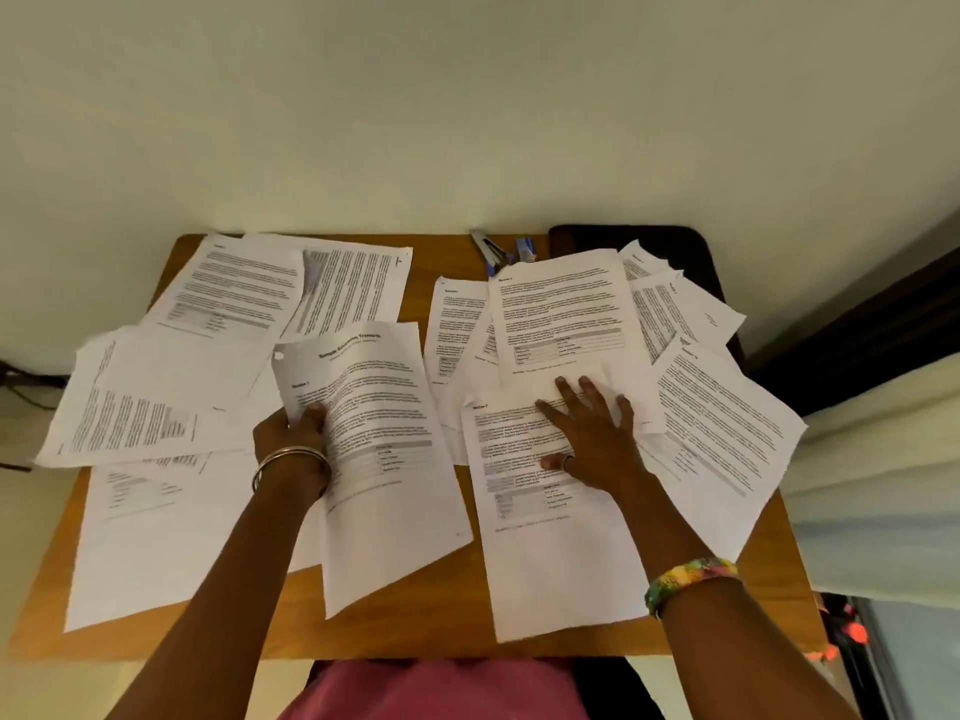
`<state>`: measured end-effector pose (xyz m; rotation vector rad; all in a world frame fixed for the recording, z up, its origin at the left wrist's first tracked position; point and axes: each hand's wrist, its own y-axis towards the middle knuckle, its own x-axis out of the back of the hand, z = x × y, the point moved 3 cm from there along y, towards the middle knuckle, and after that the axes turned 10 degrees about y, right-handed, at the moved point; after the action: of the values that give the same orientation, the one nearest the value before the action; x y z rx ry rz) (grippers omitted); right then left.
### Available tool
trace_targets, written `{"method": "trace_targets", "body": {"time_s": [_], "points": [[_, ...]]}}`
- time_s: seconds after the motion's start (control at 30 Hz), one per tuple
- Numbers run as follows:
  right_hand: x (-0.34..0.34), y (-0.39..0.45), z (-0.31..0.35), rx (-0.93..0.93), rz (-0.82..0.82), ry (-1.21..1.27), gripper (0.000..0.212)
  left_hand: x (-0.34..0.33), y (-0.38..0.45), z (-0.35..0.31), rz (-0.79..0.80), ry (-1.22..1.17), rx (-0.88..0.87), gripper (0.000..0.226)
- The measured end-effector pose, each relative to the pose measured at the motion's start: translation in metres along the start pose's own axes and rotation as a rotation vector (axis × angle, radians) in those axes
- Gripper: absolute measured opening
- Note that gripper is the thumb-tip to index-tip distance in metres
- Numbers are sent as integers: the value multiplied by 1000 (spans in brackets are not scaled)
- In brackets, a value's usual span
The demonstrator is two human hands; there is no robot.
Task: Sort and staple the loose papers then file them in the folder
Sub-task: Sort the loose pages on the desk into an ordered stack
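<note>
Several loose printed sheets lie scattered over a wooden table (pixel 467 262). My left hand (pixel 293 433) grips the left edge of a titled sheet (pixel 384 459), thumb on top, the sheet lifted slightly off the pile. My right hand (pixel 587 439) rests flat with spread fingers on another printed sheet (pixel 550 553) at the right centre. A grey and blue stapler (pixel 491 249) lies at the table's far edge, partly covered by paper. A dark folder (pixel 639 239) sits at the far right corner under several sheets.
More sheets overlap at the far left (pixel 244 283) and at the right (pixel 722 439). A small blue box (pixel 525 249) lies beside the stapler. A pale wall stands behind the table. A curtain (pixel 878 459) hangs at the right.
</note>
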<state>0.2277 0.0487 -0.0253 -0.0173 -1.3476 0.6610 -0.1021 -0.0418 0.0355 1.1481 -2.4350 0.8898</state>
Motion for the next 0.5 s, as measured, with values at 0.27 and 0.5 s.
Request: {"method": "trace_targets", "body": {"time_s": [0.27,0.5], "points": [[-9,3,-24,-112,-240,54,75,-23,-12,20,30,-93,148,23],[-3,16,-24,-101,-430,41,54,-49,-23,37,33,211,57,30]]}}
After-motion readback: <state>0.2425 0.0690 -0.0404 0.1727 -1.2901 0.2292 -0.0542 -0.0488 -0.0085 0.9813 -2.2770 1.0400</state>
